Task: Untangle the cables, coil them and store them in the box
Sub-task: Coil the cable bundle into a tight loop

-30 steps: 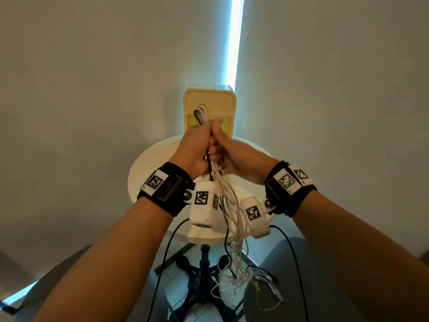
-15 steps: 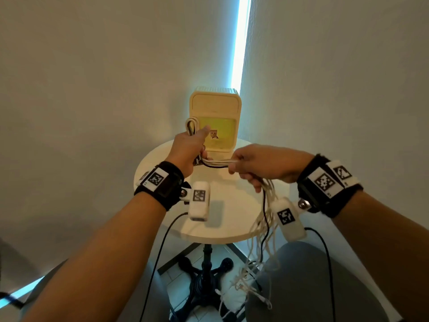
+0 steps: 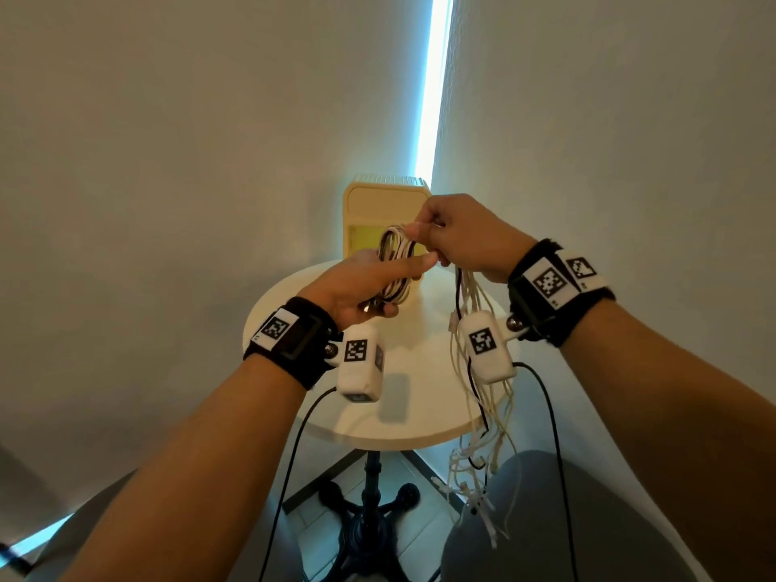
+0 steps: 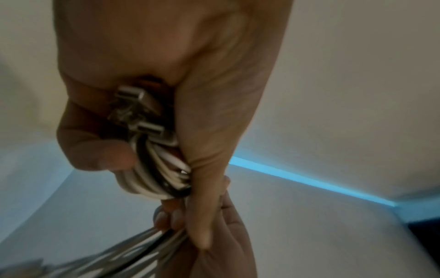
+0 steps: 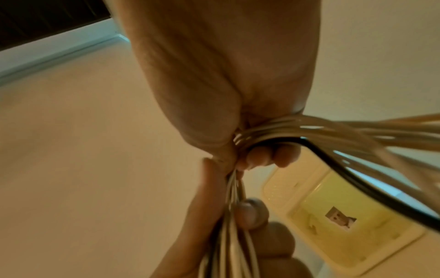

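Head view: left hand point(image 3: 361, 287) grips the coil of white and black cables point(image 3: 394, 266), USB plugs point(image 4: 140, 112) tucked in its palm. Right hand point(image 3: 462, 241) pinches the loose strands point(image 3: 483, 405) feeding it. Coiling underway above the round table point(image 3: 420, 413); next wrap needs slack. Box point(image 3: 384, 199) waits behind.

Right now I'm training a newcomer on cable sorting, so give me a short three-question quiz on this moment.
1. True or false: the box lies flat with the coil inside.
2. Which hand holds the coil? A left hand; B right hand
3. Fill in: the loose cables hang past the edge of the ___.

Key: 1 false, it stands upright and the coil is held in front of it. 2 A. 3 table.
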